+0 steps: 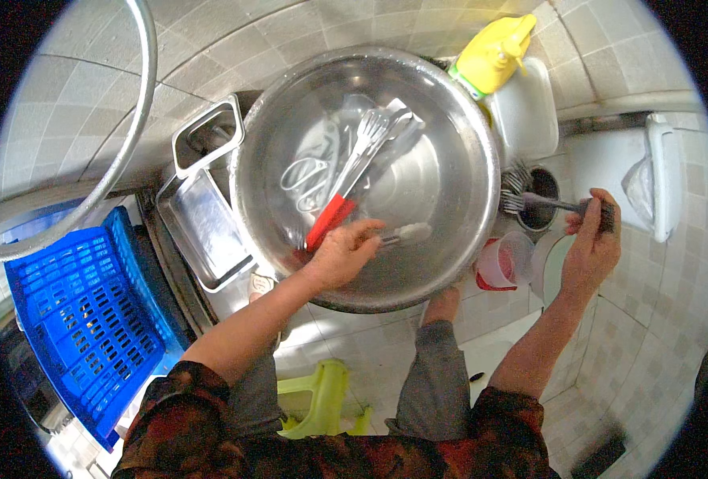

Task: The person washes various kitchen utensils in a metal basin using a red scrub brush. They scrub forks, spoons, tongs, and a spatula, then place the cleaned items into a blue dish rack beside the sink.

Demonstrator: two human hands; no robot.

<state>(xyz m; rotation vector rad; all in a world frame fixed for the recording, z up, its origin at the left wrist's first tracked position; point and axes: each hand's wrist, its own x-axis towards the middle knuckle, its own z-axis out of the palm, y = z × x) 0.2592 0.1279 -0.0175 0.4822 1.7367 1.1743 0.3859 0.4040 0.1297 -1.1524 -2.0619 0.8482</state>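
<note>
My left hand (345,254) is over the near part of a large round steel basin (449,263). A small utensil with a pale rounded end (413,233) extends from its fingertips. Tongs with red grips (331,218) lean inside the basin, beside white-handled scissors (306,175). Other metal utensils there blur together in what looks like water. To the right, outside the basin, my right hand (590,245) grips a fork (548,202) by its handle, tines pointing left. Behind that fork stands a dark-mouthed metal cup (538,218), with more fork tines (515,176) beside it.
Steel pans (201,224) rest left of the basin, near a blue plastic basket (99,317). A grey hose (132,129) arcs above. A yellow bottle (491,57), a translucent tub (512,254) and a white container (524,114) stand right. A green stool (324,395) is below.
</note>
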